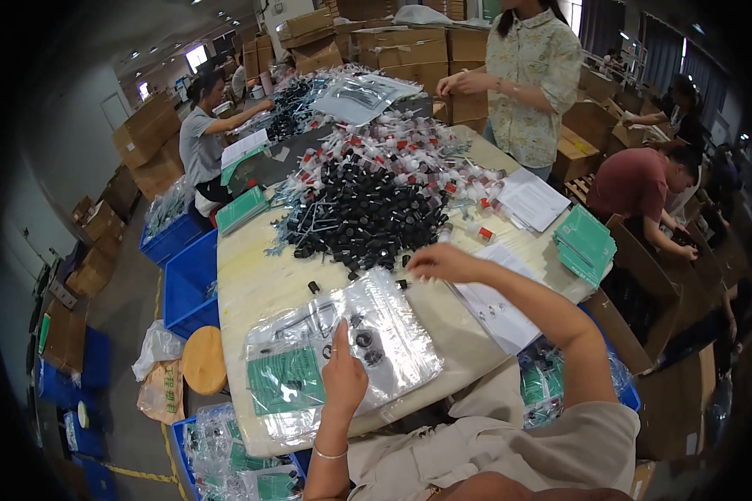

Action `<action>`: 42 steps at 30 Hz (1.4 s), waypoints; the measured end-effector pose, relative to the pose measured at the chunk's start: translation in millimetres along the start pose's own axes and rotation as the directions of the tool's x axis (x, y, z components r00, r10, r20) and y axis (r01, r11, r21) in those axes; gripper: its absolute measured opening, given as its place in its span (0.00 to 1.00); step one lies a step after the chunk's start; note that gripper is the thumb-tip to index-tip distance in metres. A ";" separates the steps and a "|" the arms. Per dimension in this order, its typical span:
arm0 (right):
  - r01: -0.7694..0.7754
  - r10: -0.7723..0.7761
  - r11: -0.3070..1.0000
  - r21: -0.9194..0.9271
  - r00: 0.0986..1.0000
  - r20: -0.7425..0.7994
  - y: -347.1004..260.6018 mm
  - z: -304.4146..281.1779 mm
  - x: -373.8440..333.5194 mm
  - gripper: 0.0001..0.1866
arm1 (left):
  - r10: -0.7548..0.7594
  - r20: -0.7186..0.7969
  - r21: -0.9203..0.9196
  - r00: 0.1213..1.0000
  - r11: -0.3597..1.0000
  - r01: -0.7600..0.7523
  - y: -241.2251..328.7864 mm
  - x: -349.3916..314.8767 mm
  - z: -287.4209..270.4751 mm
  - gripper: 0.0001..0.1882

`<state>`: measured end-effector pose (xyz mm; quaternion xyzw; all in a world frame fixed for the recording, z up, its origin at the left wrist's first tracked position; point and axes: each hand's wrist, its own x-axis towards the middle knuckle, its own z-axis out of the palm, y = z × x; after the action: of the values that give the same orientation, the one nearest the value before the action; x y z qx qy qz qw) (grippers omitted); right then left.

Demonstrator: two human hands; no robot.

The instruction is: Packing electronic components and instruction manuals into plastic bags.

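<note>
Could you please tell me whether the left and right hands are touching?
Apart: in the head view, the clear bag shows between the left hand and right hand.

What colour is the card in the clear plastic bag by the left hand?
The card is green; it shows best in the head view.

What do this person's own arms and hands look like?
The left hand and right hand wear no gloves. A thin, pale bracelet circles the left wrist. A loose beige short sleeve shows on the right arm.
</note>
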<state>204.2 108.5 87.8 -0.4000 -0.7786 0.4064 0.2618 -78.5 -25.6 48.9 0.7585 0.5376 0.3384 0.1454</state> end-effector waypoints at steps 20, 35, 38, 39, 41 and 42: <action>0.010 -0.105 0.638 -0.770 0.992 -0.074 94.0 -63.6 5.0 0.16 | 0.008 -0.027 -0.002 1.000 1.000 -0.008 -14.3 -7.7 40.1 0.35; -0.557 0.088 0.670 -0.490 0.716 -0.693 141.9 -98.9 79.6 0.14 | 0.040 -0.085 -0.026 0.996 0.999 -0.043 -22.5 -7.6 42.1 0.32; -0.612 0.135 0.633 -0.474 0.690 -0.711 148.3 -104.7 91.5 0.15 | 0.035 -0.089 -0.049 0.995 0.998 -0.040 -25.4 -8.8 44.5 0.32; -0.601 0.096 0.620 -0.505 0.697 -0.710 151.8 -108.1 95.0 0.12 | 0.032 -0.091 -0.044 0.995 0.998 -0.036 -26.0 -8.7 43.9 0.32; -0.599 0.080 0.596 -0.534 0.706 -0.703 155.1 -118.6 97.8 0.11 | 0.063 -0.104 -0.028 0.993 0.997 -0.066 -24.7 -7.5 44.6 0.32; -0.600 0.080 0.596 -0.533 0.705 -0.704 156.8 -121.4 98.7 0.11 | 0.064 -0.103 -0.028 0.993 0.997 -0.067 -24.5 -7.0 45.1 0.32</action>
<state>303.9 297.2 28.5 -0.7288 -0.6438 -0.0499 0.2278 -67.2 -16.3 -0.7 0.7551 0.5136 0.3899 0.1185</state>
